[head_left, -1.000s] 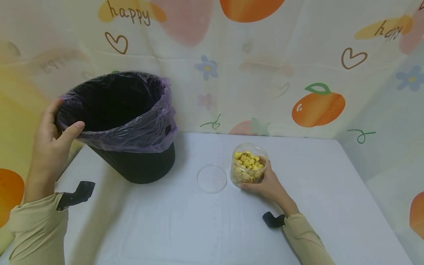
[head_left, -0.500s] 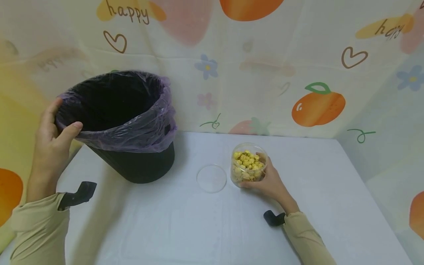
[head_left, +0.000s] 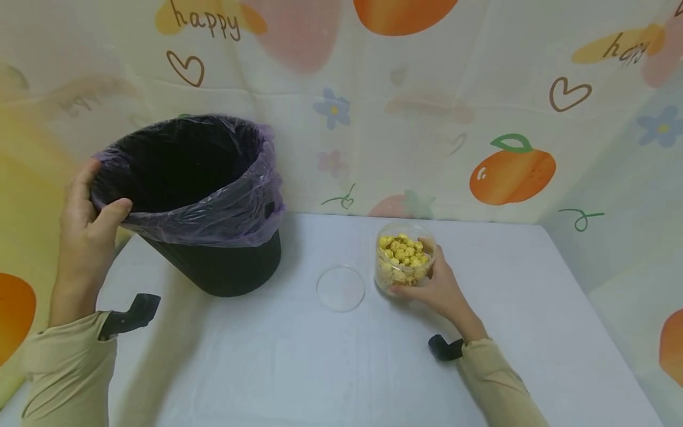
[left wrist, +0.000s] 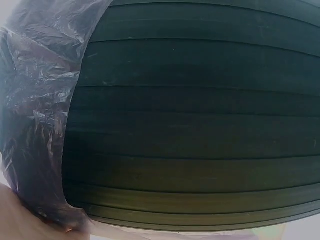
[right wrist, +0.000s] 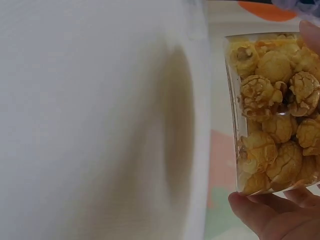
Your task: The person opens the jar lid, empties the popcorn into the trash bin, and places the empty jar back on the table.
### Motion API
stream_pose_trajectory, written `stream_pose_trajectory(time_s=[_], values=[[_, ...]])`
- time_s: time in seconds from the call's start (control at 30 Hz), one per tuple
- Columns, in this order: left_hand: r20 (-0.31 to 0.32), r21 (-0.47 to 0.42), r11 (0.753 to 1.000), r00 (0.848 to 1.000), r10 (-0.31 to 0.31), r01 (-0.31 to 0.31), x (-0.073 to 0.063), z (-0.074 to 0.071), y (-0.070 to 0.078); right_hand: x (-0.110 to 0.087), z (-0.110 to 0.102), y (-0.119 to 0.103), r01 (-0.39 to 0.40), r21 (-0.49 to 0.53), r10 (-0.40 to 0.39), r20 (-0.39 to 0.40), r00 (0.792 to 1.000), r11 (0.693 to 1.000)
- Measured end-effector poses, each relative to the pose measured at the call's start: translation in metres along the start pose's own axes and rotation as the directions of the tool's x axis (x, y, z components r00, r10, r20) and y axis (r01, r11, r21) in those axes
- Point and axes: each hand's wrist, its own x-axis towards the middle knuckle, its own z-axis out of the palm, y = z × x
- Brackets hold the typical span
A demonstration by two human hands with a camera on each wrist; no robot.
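On the left of the head view stands a black trash bin with a translucent purple bin liner folded over its rim. My left hand grips the bin's left rim, with the thumb on the liner. A clear plastic jar of yellow popcorn is in my right hand; fingers and thumb curl round its side. In the right wrist view the jar is raised off the table, its shadow apart from it. The left wrist view shows mostly the bin's ribbed wall.
A clear round lid lies flat on the white tabletop, between the bin and the jar. Behind the table hangs a printed curtain with fruit and flowers.
My right hand has lifted the jar slightly and shifted it a little to the right. The left hand still grips the bin, almost unmoved; the lid lies where it was.
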Motion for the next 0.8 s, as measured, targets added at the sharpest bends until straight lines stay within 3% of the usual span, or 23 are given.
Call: stream_pose_trajectory(time_s=[0.17, 0.33, 0.53, 0.8], values=[[-0.011, 0.031, 1.0, 1.0, -0.004, 0.004, 0.0, 0.001, 0.0, 0.007, -0.005, -0.013, 0.018, -0.039, -0.017, 0.002, 1.0, 0.999], [-0.021, 0.011, 1.0, 1.0, -0.005, 0.005, 0.0, 0.003, 0.001, 0.017, -0.009, -0.027, 0.09, -0.021, -0.09, -0.006, 0.996, 0.996], [-0.026, 0.059, 0.998, 1.0, -0.011, 0.013, 0.0, 0.003, 0.002, 0.027, -0.012, -0.049, 0.197, -0.021, -0.198, -0.029, 0.98, 0.98], [-0.047, -0.016, 0.999, 0.998, -0.038, 0.037, 0.0, 0.007, 0.003, 0.044, -0.011, -0.085, 0.318, -0.059, -0.321, -0.045, 0.946, 0.946]])
